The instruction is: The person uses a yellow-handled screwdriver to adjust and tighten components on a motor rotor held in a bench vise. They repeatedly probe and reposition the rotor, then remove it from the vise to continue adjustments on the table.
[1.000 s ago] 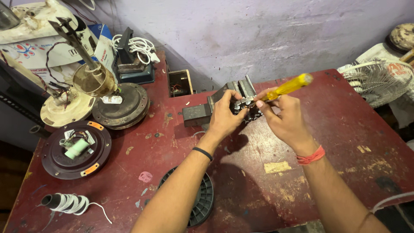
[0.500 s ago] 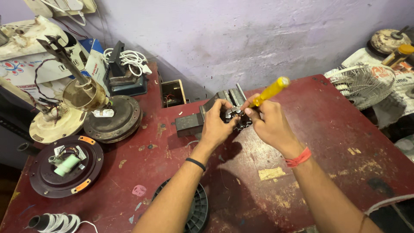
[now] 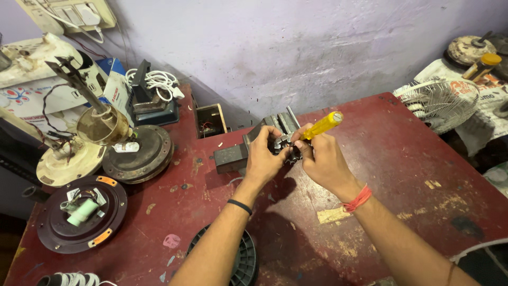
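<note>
— Counting first: two hands, one yellow-handled screwdriver, one small dark metal part, one grey bench vise.

— And around them?

— One white fan guard far right, one black ribbed disc at the near edge, three round motor housings stacked along the left of the red table.

— Hands?

— Close together, almost touching. Left hand wrapped round the metal part; right hand closed on the screwdriver, handle tilted up and away.

— Part's place?

— Between both hands, just in front of the vise; possibly toothed, mostly hidden by fingers.
</note>
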